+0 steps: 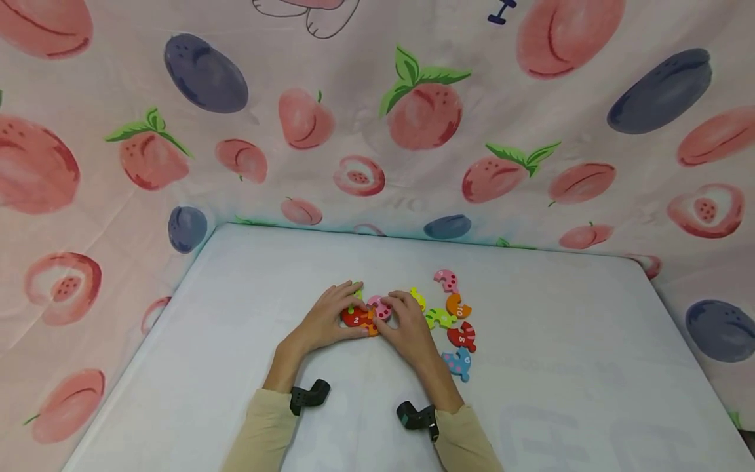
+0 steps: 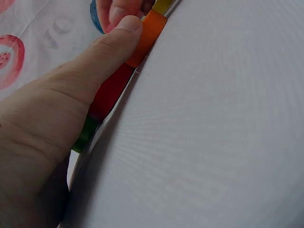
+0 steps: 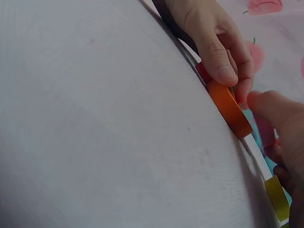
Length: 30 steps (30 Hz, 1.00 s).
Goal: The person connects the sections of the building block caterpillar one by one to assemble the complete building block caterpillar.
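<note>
My left hand [image 1: 324,319] curls around a small group of animal-shaped puzzle pieces. Its thumb [image 2: 111,45] presses the near edge of an orange piece [image 3: 230,110], and its other fingers reach to the far side. Beside the orange piece sits a red piece [image 1: 354,318] marked 2, with a green piece [image 2: 85,134] behind the hand. On the right of the group, my right hand [image 1: 409,330] pinches a pink spotted piece [image 1: 378,307] between thumb and fingers. The pink piece sits against the orange one; whether they interlock I cannot tell.
Right of my right hand lie more pieces: yellow [image 1: 418,299], lime green [image 1: 438,318], pink [image 1: 447,280], orange [image 1: 457,306], red [image 1: 463,336] and blue [image 1: 457,362]. They lie on a white table [image 1: 560,367]. A fruit-print cloth [image 1: 366,78] hangs behind.
</note>
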Available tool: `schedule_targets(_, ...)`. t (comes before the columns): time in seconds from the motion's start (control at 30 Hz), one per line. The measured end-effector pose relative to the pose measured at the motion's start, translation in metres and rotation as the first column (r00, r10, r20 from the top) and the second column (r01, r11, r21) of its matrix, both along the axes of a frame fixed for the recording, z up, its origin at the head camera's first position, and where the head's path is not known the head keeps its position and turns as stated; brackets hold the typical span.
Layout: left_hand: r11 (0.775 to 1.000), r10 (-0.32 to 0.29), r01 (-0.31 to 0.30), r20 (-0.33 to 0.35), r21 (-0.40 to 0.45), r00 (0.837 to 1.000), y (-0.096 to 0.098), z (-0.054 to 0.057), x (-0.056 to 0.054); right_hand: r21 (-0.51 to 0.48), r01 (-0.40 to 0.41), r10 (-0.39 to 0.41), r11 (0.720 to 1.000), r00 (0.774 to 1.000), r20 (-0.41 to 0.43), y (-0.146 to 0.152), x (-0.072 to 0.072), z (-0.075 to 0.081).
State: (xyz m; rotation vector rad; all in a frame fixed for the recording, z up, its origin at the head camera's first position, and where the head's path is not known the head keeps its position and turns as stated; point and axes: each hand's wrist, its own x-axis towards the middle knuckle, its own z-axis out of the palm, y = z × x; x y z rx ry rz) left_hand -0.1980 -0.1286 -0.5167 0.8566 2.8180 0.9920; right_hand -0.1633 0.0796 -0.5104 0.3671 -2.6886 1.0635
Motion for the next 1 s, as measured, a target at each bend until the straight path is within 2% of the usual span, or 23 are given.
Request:
schedule_targets(0.37,1.0,0.008,-0.008,0.01,0.01,1.0,0.0004,-0.0002,0.0006,0.066,-0.059,0.06,0.996,0.998,-0.022,-0.0003,0.0002,0.0015)
schedule_targets(0.63,1.0,0.006,-0.006,0.013,0.017,1.0,0.0009,0.0006,0.0005,0.121,-0.071,0.07,0.99,0.997,0.017,0.0001,0.0007,0.0018)
schedule_targets(1.0,1.0,0.008,-0.008,0.006,0.026,1.0,0.0007,0.0009,0.0015,0.161,-0.088,0.085,0.983,0.996,0.025,0.0001,-0.0002,-0.0001)
